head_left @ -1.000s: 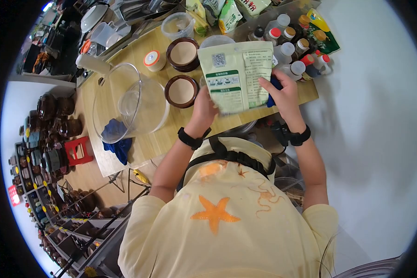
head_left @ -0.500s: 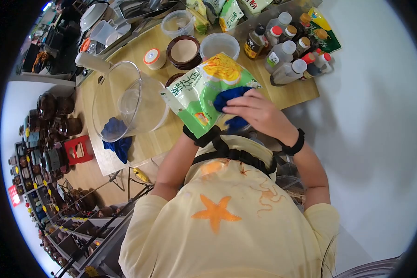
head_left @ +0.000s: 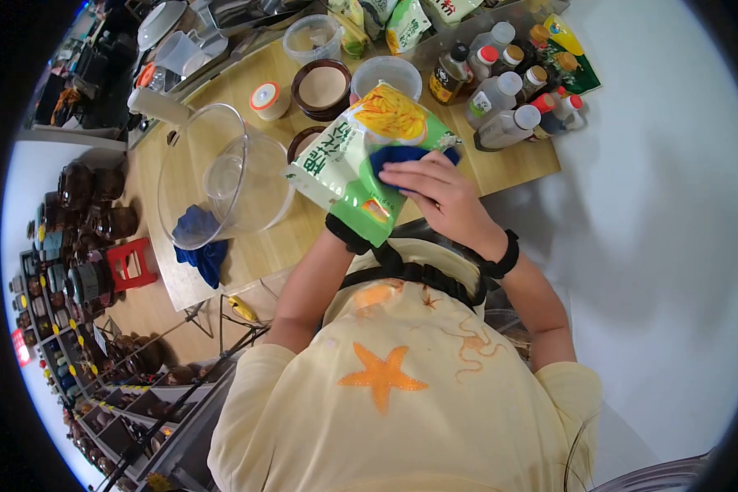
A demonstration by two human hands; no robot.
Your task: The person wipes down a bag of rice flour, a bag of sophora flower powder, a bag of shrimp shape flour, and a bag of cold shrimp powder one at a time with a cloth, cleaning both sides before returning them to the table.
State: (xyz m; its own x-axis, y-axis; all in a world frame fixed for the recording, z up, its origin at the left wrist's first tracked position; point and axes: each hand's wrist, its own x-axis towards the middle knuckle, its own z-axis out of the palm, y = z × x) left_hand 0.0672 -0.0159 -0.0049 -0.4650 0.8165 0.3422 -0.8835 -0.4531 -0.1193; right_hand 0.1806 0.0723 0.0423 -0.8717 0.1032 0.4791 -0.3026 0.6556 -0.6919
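Observation:
A green and white packet point(head_left: 348, 168) with yellow food pictured on it is held up over the table's front edge. My left hand point(head_left: 354, 98) supports it from behind; only a bit of a finger shows at its upper edge, and the packet hides the rest. My right hand point(head_left: 439, 187) is closed on a dark blue cloth point(head_left: 392, 156), pressing it against the right part of the packet's front. Both wrists wear black bands.
Left on the table stand a large clear bowl point(head_left: 258, 193) and another blue cloth point(head_left: 201, 256). Behind the packet are brown bowls point(head_left: 321, 86), a white tub point(head_left: 268, 99) and clear containers point(head_left: 313, 39). Several bottles point(head_left: 504, 127) stand at the right.
My right hand and the cloth have shifted slightly left and up across the packet. The packet has tilted a little, and less cloth hangs below my hand.

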